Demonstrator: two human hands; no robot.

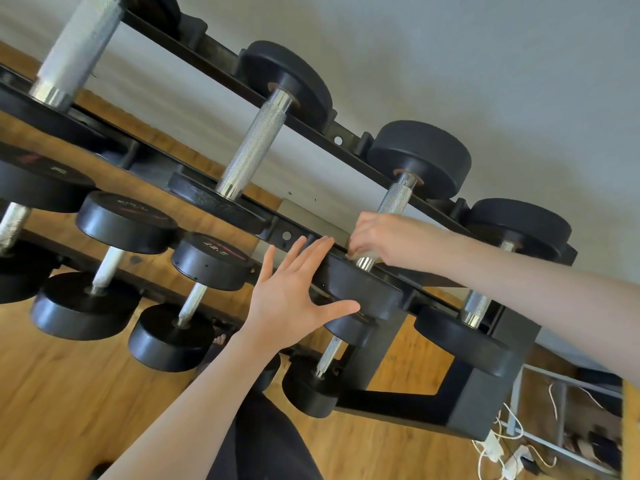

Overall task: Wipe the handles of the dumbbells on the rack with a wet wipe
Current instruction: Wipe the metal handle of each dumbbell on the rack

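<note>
Dumbbells: a row on the top tier of the rack [304,233], more on the tier below; the one being worked is third along, its near weight [360,289] right under both hands.
Left hand [294,292]: fingers spread and straight, palm laid flat against that near weight and the rail edge, gripping nothing, and it looks like a brace.
Right hand [377,237]: curled round the lower end of the handle [394,199], fingers closed at the bright collar just above the near weight.
Wet wipe: hard to make out; a pale glint under the fingers could be it, but it cannot be told for sure.
Handling, dumbbell: judged heavy and rigid, seated in its cradle, so it should stay put under rubbing; no need to lift it.
Handling, handle: knurled steel, rough to the touch, likely to drag at a soft, thin wipe; the smooth chrome ends would be slicker.
Where to hold: wrap the wipe round the bar and grip the bar itself, sliding along it.
Further off: the neighbour's handle [254,147] to the left stands bare; the far weight [420,157] sits on the back rail by the wall [485,64].
</note>
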